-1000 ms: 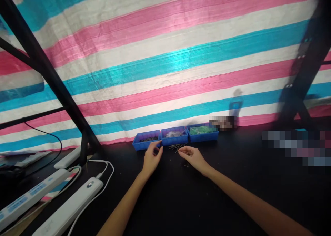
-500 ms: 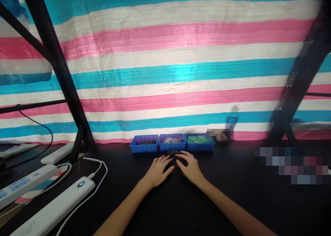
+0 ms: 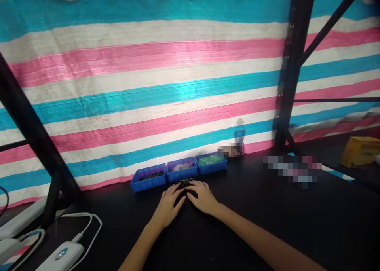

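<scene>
Three blue bins stand in a row at the back of the black table. Dark thin pieces lie in the left bin (image 3: 148, 184), clear bags in the middle bin (image 3: 182, 175) and green bags in the right bin (image 3: 211, 167). A small pile of thin dark sticks (image 3: 185, 181) lies just before the middle bin. My left hand (image 3: 169, 205) rests on the table at the pile's near left side, fingers apart. My right hand (image 3: 203, 198) lies at its near right side, fingers spread and slightly bent. Both hands' fingertips are near or touching the sticks.
White power strips and a white device (image 3: 63, 255) with a looped cable (image 3: 96, 231) lie at the left. Black metal posts (image 3: 285, 85) rise on both sides before a striped sheet (image 3: 148, 81). A yellow box (image 3: 359, 151) stands at the right.
The camera view has turned to the right, bringing the yellow box into view. Both hands remain by the pile, their thumbs still apart.
</scene>
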`<state>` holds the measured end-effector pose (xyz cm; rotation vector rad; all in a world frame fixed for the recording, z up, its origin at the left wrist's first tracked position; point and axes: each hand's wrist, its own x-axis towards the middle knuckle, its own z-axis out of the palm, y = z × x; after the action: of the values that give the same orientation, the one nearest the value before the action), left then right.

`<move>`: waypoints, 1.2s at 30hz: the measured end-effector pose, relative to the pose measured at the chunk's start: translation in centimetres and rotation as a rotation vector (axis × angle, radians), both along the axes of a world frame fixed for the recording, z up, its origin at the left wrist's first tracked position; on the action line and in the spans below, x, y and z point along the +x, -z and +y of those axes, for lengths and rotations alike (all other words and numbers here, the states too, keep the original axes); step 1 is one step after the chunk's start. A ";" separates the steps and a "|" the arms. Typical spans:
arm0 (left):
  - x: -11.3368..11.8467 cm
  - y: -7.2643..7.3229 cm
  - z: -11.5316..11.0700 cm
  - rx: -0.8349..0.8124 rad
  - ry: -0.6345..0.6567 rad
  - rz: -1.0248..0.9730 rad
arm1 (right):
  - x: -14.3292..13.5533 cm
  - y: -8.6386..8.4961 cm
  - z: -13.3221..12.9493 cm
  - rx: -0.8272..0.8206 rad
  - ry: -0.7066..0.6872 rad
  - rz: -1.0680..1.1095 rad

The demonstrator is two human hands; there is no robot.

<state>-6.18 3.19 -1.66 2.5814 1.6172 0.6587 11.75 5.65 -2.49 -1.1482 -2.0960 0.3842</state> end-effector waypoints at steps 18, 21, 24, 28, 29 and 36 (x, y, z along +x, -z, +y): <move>-0.1 0.2 0.4 -0.042 -0.035 -0.039 | 0.4 -0.5 0.0 0.060 -0.087 0.049; 0.1 0.0 0.2 -0.052 -0.035 -0.023 | 0.5 -0.7 -0.1 0.051 -0.095 0.050; 0.2 -0.2 0.0 -0.058 -0.043 -0.007 | 0.5 -0.7 -0.2 0.043 -0.103 0.062; 0.3 -0.3 -0.1 -0.053 -0.048 0.006 | 0.4 -0.3 0.0 0.046 -0.045 0.076; 0.3 -0.3 -0.1 -0.053 -0.045 0.010 | 0.4 -0.2 0.1 0.044 -0.036 0.072; 0.0 -0.1 0.1 -0.043 -0.042 0.026 | 0.4 -0.5 0.0 0.043 -0.073 0.051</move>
<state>-6.17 3.26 -1.54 2.5429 1.6789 0.5888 12.18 5.67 -1.97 -1.0294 -2.0958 0.3970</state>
